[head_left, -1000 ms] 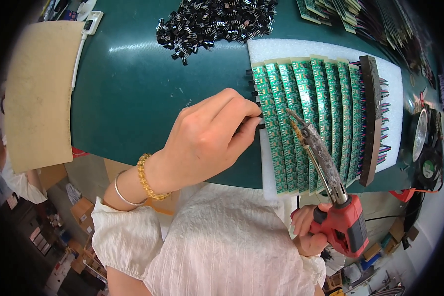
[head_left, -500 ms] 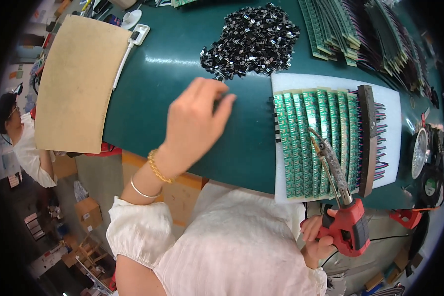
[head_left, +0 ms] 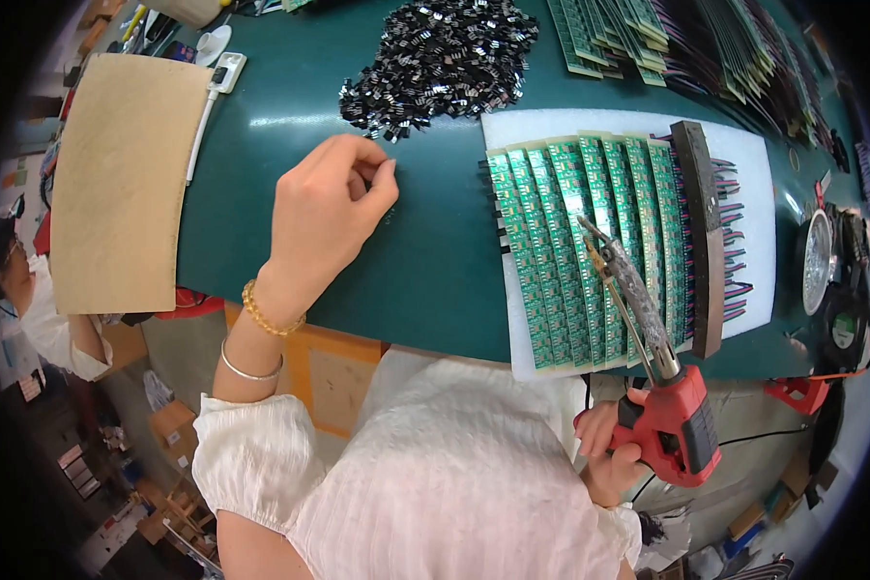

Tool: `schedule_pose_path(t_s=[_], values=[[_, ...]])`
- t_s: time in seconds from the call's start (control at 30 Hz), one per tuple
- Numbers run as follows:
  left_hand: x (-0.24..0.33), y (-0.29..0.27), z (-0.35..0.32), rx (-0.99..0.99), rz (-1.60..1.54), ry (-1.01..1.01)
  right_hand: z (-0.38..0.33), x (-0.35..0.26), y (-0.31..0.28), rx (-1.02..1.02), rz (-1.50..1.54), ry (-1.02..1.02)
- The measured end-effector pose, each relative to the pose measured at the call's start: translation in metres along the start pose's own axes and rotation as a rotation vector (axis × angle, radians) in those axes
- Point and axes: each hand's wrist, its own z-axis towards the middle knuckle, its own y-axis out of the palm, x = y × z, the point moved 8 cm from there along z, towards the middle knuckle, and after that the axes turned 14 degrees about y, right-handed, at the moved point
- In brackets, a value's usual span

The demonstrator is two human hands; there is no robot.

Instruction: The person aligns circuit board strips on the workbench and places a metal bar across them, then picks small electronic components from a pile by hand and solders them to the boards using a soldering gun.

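Observation:
My left hand (head_left: pixel 329 198) is over the green table just below a heap of small black connectors with metal pins (head_left: pixel 445 63). Its thumb and forefinger are pinched together; anything between them is too small or hidden to make out. My right hand (head_left: pixel 614 449) grips a red soldering gun (head_left: pixel 681 425) by its handle at the table's front edge. The gun's metal barrel and tip slant up and left over a fanned row of green circuit board strips (head_left: pixel 551 280). Several black connectors (head_left: pixel 501 227) sit along the left end of the strips.
A white foam pad (head_left: pixel 754 251) lies under the strips, with a dark bar (head_left: pixel 701 242) across their wired right end. More board strips (head_left: pixel 590 39) are stacked at the far right. A tan board (head_left: pixel 121 184) and a white power strip (head_left: pixel 226 72) lie left. Another person (head_left: pixel 53 304) is at far left.
The whole view has shifted, so the table and its things appear farther left and higher. My left thumb and forefinger have come closer together. My right hand keeps its grip on the soldering gun.

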Motion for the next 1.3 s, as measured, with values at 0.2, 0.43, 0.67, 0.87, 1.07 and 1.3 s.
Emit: schedule_pose_path(t_s=[0.2,0.43,0.67,0.87,1.07,1.3], values=[[-0.001,0.007,-0.010,0.059,-0.280,-0.162,0.010,-0.003,0.003,0.028,-0.021,-0.132],[0.132,0.010,-0.039,-0.128,-0.622,0.416,0.015,-0.013,0.019,-0.094,-0.193,-0.181],[0.132,0.039,-0.042,-0.001,-0.490,0.560,0.026,-0.016,0.030,0.077,-0.206,-0.172],[0.111,0.042,-0.035,0.080,-0.585,0.363,0.030,-0.023,0.035,0.080,-0.019,-0.235],[0.107,0.035,-0.037,0.170,-0.543,0.352,0.028,-0.029,0.032,0.112,-0.055,-0.328],[0.129,0.018,-0.088,0.100,-0.683,0.608,0.011,-0.038,0.008,0.194,0.060,-0.493]])
